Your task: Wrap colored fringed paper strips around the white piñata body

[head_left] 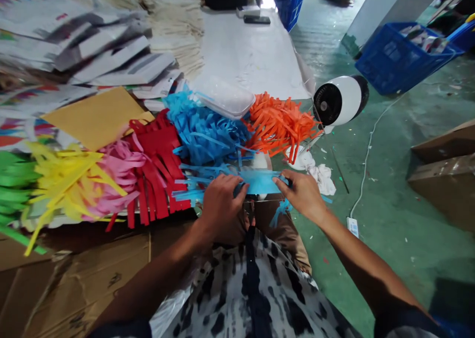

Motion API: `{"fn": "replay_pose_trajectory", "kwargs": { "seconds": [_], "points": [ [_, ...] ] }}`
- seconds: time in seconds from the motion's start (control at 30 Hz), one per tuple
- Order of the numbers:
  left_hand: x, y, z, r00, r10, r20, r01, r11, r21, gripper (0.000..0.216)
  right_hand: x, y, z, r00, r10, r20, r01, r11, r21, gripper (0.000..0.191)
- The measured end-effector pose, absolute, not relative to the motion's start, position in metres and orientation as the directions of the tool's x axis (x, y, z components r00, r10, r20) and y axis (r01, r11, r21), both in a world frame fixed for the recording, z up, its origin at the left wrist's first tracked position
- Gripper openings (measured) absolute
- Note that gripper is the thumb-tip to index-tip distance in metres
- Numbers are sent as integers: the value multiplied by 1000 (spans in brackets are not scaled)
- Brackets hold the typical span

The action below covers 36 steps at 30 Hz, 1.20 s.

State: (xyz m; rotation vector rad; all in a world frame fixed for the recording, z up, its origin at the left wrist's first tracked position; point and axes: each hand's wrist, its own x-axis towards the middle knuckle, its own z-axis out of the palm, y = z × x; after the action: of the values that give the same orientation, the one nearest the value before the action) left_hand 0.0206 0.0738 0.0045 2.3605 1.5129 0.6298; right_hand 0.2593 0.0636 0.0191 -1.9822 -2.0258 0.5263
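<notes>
A strip of light blue fringed paper (pixel 260 181) stretches between my two hands at the table's near edge. My left hand (pixel 222 199) pinches it on the left, thumb and fingers closed. On the other side my right hand (pixel 300 192) grips its right end. Cut fringes fan out to the left, past my left hand, and a few hang below the right one. Just beyond lies a heap of blue paper fringe (pixel 208 132), with a clear plastic lid or tray (pixel 226 100) on top. Orange fringe (pixel 280 122) is heaped to its right.
Red (pixel 158 167), pink (pixel 120 174), yellow (pixel 69 179) and green (pixel 15 184) fringes lie leftward along the edge. Behind them are a tan sheet (pixel 98 118) and stacked printed packs (pixel 111 56). A white fan (pixel 345 100) stands right; blue crates (pixel 401 61) and a carton (pixel 445 179) sit on the floor.
</notes>
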Motion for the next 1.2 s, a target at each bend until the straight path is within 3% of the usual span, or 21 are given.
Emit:
{"fn": "replay_pose_trajectory", "kwargs": {
  "seconds": [0.23, 0.47, 0.67, 0.83, 0.93, 1.07, 1.2],
  "points": [
    [26, 86, 9, 306, 939, 157, 881, -342, 327, 18, 253, 68, 12, 40, 995, -86, 971, -59, -231, 38],
    [23, 90, 3, 325, 927, 189, 877, -370, 308, 18, 250, 69, 7, 52, 996, -77, 983, -65, -172, 52],
    [26, 90, 2, 333, 918, 214, 870, -387, 305, 10, 248, 71, 10, 66, 994, -90, 986, -79, -146, 52],
    [22, 89, -2, 468, 803, 369, 755, -580, 306, 36, 245, 72, 12, 76, 992, -98, 988, -88, -127, 47],
    [18, 92, -7, 669, 649, 363, 577, -761, 297, 33, 250, 71, 14, 72, 997, -32, 990, -75, -118, 44],
    [14, 97, -8, 743, 602, 293, 505, -791, 345, 32, 263, 63, 20, -5, 989, 151, 996, 19, -88, 38],
    [11, 98, -6, 792, 542, 282, 475, -836, 273, 40, 263, 41, 19, -263, 923, 281, 958, 285, -39, 46]
  ]
}}
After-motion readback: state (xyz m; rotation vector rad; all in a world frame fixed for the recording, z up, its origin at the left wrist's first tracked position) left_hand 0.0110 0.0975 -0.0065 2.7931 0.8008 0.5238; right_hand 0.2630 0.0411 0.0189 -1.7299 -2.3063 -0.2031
